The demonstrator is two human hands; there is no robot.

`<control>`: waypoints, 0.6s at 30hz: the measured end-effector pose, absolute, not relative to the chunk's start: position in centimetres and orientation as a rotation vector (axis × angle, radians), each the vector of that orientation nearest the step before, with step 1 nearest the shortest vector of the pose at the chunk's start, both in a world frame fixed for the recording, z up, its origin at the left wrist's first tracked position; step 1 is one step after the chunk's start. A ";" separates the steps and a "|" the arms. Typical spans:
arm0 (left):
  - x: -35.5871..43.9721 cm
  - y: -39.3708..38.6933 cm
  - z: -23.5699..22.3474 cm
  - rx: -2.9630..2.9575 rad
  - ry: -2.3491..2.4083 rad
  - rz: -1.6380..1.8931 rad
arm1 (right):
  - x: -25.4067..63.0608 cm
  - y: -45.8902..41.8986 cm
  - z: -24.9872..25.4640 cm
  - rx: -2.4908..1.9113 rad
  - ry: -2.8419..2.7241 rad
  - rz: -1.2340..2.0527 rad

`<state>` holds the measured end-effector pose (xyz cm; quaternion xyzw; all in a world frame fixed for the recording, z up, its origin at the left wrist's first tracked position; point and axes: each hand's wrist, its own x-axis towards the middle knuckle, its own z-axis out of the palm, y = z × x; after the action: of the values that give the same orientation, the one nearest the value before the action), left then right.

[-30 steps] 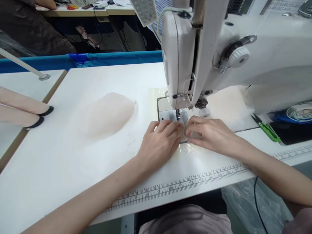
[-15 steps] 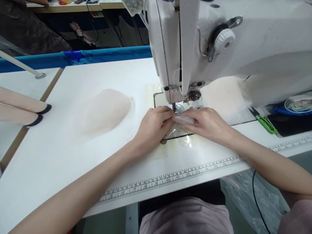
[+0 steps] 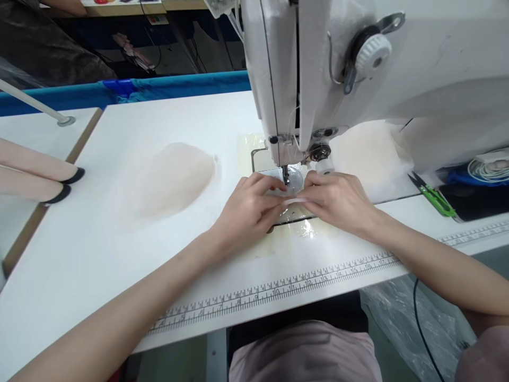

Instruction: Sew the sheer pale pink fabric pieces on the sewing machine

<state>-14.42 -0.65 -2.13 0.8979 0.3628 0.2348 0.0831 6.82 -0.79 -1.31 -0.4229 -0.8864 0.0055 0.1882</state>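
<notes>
The left hand (image 3: 248,207) and the right hand (image 3: 342,201) meet just on the near side of the presser foot (image 3: 285,175) of a white sewing machine (image 3: 274,85). Between them runs a thin, pale strip (image 3: 299,200), held a little above the metal plate (image 3: 296,213). The left hand has its grip clamped on the strip's left end, thumb and fingers together; the right hand has its grip clamped on the right end, its fingers curled over it. How much of the strip lies inside the fingers cannot be told.

On the white tabletop (image 3: 91,244), well to the left of the hands, a beige fabric piece (image 3: 178,178) lies flat. A beige sheet (image 3: 363,154) lies under the machine's arm at the right. Further right are green snips (image 3: 435,201), blades open and pointing to the far left, just beside a dark flat object (image 3: 477,201), with a coiled cable (image 3: 491,172) on its far side. A printed ruler (image 3: 274,297) runs along the near edge. At the left edge are 2 beige padded shapes (image 3: 35,172) with black ends, and a blue cloth (image 3: 183,84) borders the far side.
</notes>
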 end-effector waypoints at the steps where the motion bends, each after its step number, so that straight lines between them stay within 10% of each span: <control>1: -14.5 -1.0 -2.4 2.813 1.091 0.720 | 6.8 -0.9 -1.3 -1.148 -2.517 -0.055; 18: -14.8 -2.8 -2.8 3.183 1.148 0.553 | 6.5 -1.2 -1.3 -0.986 -2.603 -0.245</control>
<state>-14.83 -2.77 -2.76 0.9189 0.3313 0.1595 -0.1431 6.47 -1.17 -1.32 -0.3476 -0.9175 -0.0864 0.1729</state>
